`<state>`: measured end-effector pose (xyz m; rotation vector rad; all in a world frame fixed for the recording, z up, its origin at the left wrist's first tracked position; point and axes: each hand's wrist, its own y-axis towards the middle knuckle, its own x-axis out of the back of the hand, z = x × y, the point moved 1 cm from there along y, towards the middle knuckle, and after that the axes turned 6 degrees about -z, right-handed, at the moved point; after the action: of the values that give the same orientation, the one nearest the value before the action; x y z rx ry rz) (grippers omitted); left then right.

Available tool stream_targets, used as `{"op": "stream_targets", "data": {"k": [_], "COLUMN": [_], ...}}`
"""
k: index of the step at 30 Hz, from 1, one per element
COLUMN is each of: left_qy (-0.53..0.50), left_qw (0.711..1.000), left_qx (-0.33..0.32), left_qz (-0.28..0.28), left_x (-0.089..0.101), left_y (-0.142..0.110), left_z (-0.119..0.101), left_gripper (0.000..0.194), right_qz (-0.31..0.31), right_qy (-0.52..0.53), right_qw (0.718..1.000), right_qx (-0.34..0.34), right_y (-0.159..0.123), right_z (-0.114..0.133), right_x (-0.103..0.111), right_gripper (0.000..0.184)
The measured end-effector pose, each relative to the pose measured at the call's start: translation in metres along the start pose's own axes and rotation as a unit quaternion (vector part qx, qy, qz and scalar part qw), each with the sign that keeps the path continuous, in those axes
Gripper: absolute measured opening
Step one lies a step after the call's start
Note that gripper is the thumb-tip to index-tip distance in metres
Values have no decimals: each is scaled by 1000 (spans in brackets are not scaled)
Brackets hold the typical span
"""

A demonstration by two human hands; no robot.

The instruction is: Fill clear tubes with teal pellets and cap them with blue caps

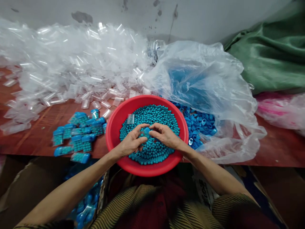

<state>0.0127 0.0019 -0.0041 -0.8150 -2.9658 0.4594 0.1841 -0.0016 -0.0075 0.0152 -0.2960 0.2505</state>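
Note:
Over a red basin (112,135) of turquoise beads (152,154), my two hands meet around one small container. My left hand (132,140) pinches this small clear container (142,132) between thumb and fingers. A blue cap (147,131) shows on its right end, and the fingertips of my right hand (166,135) are closed at that cap. How far the cap is seated I cannot tell; fingers partly cover it. Another clear container (130,119) lies on the beads at the basin's left.
Capped containers filled with beads (82,142) lie left of the basin. A large heap of clear containers (78,70) spreads behind. Loose blue caps (200,125) and a plastic bag (209,76) are at right. Below the table edge, a box holds more blue-capped containers (88,203).

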Motion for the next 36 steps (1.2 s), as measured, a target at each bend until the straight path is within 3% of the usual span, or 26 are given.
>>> {"op": "stream_targets", "data": {"k": [4, 8, 11, 16, 19, 22, 24, 26, 28, 31, 36], "left_qy": [-14, -19, -27, -23, 18, 125, 196, 225, 213, 172, 178], "left_qw": [999, 998, 998, 1000, 1000, 990, 976, 970, 973, 982, 980], "left_qx": [-19, -31, -33, -8, 10, -16, -46, -60, -70, -62, -86], "left_qz": [-38, -59, -47, 0, -7, -60, -84, -73, -56, -41, -21], "left_x": [-1, 1, 2, 2, 0, -2, -4, -5, -5, -3, -3], "left_y": [1, 3, 4, 5, 4, 2, 0, -2, -3, -3, -1], "left_z": [1, 4, 4, 4, 3, 3, 3, 3, 3, 1, -2], "left_gripper": [43, 44, 45, 44, 50, 59, 59, 56, 57, 60, 56], "right_qz": [-3, 19, 29, 57, 69, 55, 55, 69, 96, 132, 116], "right_qy": [-32, 6, 22, -29, -29, -31, -41, -59, -75, -64, -110], "right_qw": [999, 1000, 999, 997, 997, 998, 997, 994, 989, 986, 975], "right_qx": [26, -7, -18, 30, 17, 1, 21, 63, 90, 74, 151], "right_y": [0, 2, 1, -4, -6, -7, -6, -5, -3, -1, -1], "right_z": [3, 1, -2, -6, -9, -9, -7, -4, -3, -4, -3], "right_x": [-1, -4, -1, 8, 7, 4, 3, 5, 8, 12, 15], "right_gripper": [21, 26, 30, 31, 33, 34, 32, 27, 25, 29, 21]}}
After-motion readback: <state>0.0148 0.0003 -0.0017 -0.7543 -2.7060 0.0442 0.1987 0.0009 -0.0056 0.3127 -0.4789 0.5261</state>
